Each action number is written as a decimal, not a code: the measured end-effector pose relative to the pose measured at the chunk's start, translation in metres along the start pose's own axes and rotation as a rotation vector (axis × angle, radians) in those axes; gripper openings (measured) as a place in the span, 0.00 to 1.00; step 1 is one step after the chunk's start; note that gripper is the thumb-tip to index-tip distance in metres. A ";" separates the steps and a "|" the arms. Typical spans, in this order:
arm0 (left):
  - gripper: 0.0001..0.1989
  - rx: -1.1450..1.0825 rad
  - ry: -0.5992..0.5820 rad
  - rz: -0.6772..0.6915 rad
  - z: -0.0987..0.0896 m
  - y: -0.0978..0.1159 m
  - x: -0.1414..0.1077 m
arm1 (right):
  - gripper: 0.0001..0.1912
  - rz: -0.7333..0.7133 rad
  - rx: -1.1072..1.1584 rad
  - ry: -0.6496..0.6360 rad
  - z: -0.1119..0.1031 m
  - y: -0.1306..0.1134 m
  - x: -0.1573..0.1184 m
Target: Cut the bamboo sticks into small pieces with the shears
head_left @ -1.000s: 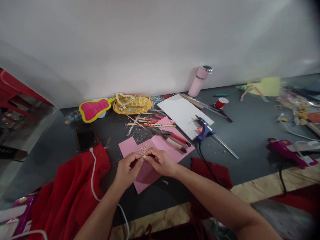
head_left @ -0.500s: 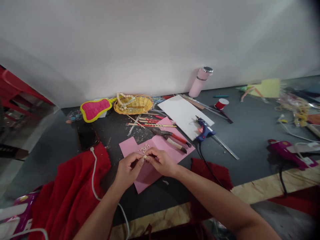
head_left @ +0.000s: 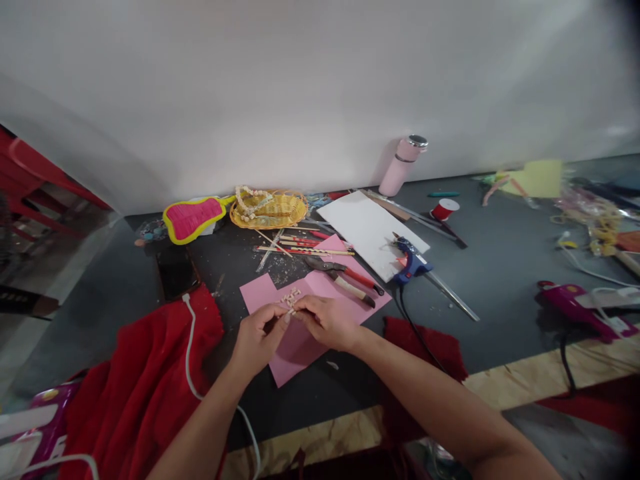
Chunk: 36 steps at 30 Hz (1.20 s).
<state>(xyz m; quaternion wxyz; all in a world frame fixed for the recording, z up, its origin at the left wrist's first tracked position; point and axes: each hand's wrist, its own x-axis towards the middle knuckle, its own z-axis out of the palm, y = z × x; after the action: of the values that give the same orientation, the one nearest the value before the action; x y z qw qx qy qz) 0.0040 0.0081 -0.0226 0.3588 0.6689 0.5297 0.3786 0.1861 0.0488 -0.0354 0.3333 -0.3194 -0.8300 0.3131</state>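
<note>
My left hand (head_left: 260,333) and my right hand (head_left: 326,323) meet above a folded pink paper sheet (head_left: 293,360). Between their pinched fingertips is a small pale wooden piece (head_left: 292,312), too small to make out fully. Just beyond the fingers, a little pile of similar short pale pieces (head_left: 290,295) lies on the paper. Red-handled cutting pliers (head_left: 345,277), one grip wrapped in something pale, rest on the paper to the right of the pile. Several red-and-pale sticks (head_left: 305,245) lie behind the paper.
A blue glue gun (head_left: 411,263) rests by a white sheet (head_left: 367,223). Behind stand a wicker basket (head_left: 280,210) and a pink bottle (head_left: 400,167). A phone (head_left: 176,272) and red cloth (head_left: 155,373) lie left. A purple glue gun (head_left: 583,307) is far right.
Both hands stay pinched together over the paper, with only a slight shift of the fingers around the small piece. The whole view has moved a little.
</note>
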 end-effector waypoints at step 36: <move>0.09 -0.076 0.260 -0.094 0.002 -0.004 -0.002 | 0.09 0.416 -0.855 0.042 -0.075 0.028 -0.029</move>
<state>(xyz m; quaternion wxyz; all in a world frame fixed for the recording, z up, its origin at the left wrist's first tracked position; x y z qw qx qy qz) 0.0033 0.0070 -0.0273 0.3297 0.5745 0.5876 0.4647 0.2679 0.0674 -0.0223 0.1188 -0.5938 -0.7958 -0.0031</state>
